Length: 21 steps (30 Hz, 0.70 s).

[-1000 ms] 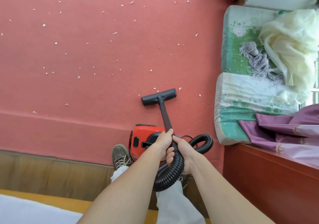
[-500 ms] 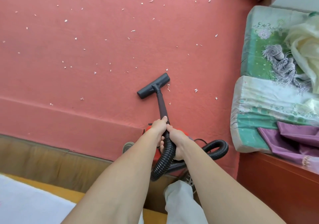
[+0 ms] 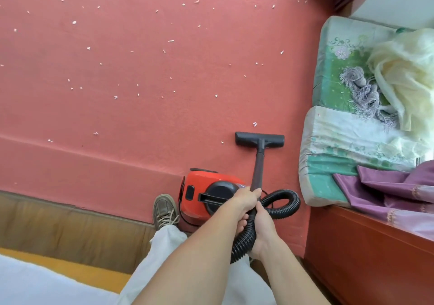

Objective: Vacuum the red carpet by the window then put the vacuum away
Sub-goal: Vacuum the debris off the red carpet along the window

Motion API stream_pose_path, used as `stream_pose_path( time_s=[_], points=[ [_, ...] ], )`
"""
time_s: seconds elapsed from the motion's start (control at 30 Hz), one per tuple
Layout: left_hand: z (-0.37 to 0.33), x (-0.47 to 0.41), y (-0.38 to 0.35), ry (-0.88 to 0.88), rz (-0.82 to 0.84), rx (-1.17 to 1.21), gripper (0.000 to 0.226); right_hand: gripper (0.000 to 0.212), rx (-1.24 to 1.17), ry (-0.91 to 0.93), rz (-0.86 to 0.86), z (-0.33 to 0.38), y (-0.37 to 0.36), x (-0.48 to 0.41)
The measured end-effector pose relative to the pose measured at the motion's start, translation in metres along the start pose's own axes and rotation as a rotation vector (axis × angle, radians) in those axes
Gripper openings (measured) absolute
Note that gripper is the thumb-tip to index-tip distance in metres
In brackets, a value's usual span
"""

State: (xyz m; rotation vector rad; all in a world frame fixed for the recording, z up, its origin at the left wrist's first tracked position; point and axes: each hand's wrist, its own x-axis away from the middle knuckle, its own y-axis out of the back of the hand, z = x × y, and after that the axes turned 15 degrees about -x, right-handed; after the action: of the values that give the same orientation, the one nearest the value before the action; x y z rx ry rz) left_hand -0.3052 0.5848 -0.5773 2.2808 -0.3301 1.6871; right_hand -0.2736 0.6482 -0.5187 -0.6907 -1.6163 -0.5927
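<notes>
The left hand (image 3: 246, 199) gripped the wand (image 3: 258, 166), and the right hand (image 3: 263, 225) gripped the hose (image 3: 243, 239) just behind it. The wand ran straight ahead to the floor head (image 3: 259, 139), which lay flat near the red carpet's (image 3: 141, 70) right edge. Most scraps (image 3: 115, 97) lay left and beyond.
</notes>
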Motion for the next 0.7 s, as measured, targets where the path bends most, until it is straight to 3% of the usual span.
stream_pose_path(
  time_s=[0.17,0.3,0.43,0.53,0.63,0.7],
  points=[
    [-0.008,-0.016,0.007,-0.006,-0.011,0.019,0.052,0.055,0.022,-0.048,0.061,0.015,-0.009,-0.009],
    [0.013,-0.009,0.025,0.006,0.036,0.23,0.03,0.059,0.086,-0.1,0.093,0.007,-0.024,-0.002],
    [0.026,-0.01,0.04,-0.041,-0.09,0.386,0.026,0.058,0.204,-0.124,0.119,0.0,-0.034,-0.001],
    [0.024,-0.016,0.04,-0.061,-0.147,0.345,0.007,0.048,0.325,0.015,0.111,-0.005,-0.036,0.001],
    [0.013,-0.03,0.024,-0.133,-0.116,0.292,0.019,0.04,0.497,0.283,0.042,-0.001,-0.024,-0.011],
    [0.004,-0.039,0.0,-0.19,-0.068,0.183,0.027,0.043,0.479,0.385,-0.015,0.008,-0.007,-0.022]
  ],
)
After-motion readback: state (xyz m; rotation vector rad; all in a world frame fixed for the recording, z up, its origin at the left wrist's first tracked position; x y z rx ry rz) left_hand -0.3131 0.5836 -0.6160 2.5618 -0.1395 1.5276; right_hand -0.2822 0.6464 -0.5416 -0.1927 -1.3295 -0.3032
